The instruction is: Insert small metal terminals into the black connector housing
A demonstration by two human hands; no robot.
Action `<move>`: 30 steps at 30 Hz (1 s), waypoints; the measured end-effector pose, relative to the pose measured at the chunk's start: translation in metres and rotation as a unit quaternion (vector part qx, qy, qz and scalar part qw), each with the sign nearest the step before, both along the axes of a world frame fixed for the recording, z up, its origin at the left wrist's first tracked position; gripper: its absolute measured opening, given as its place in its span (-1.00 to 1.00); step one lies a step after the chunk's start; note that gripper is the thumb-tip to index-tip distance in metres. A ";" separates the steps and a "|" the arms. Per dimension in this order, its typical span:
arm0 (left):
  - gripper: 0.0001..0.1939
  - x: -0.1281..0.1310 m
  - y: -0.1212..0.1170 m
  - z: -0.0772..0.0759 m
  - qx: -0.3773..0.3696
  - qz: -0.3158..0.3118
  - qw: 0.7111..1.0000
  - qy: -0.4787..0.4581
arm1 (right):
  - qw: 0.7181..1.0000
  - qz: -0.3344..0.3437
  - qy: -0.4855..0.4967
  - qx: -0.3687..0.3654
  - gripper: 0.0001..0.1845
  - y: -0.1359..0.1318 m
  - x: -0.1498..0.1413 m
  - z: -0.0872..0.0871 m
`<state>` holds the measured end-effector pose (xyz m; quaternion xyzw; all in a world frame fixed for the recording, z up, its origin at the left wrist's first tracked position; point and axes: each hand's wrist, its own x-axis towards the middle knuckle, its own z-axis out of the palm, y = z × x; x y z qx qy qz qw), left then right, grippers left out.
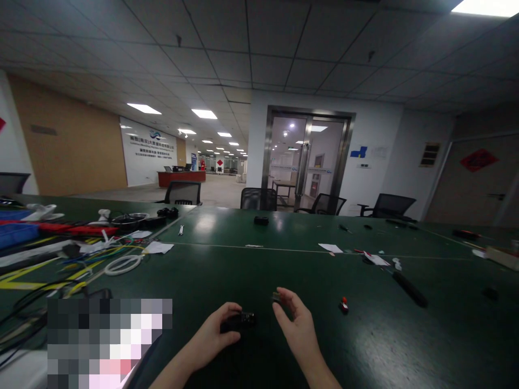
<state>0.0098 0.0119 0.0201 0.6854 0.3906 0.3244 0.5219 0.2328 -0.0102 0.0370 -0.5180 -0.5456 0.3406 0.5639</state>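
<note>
Near the front middle of the green table, my left hand [217, 332] grips a small black boxy device [245, 319] between fingers and thumb. Its right end faces my other hand and shows some small shiny details. My right hand [295, 319] is raised a little to the right, apart from the device. Between its thumb and index fingertips is a small flat greyish-green piece [276, 297], too small to make out fully. A small red-and-black part [344, 306] lies to the right of my right hand.
The green table [227, 270] carries a black-handled tool [409, 289] at the right and a black block [261, 220] farther back. A coiled white cable [124, 265], loose wires and a blue bin [18, 235] crowd the left. A small wrench [181, 230] lies behind.
</note>
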 end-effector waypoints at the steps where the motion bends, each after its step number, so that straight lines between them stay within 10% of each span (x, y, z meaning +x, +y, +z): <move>1: -0.52 0.000 0.000 0.000 -0.001 0.000 1.000 0.001 | 1.000 0.004 -0.009 -0.003 -0.61 0.000 0.000 0.000; 30: -0.56 0.003 0.004 -0.011 0.021 0.007 1.000 0.011 | 0.975 0.126 -0.167 -0.069 -0.78 -0.010 -0.033 -0.009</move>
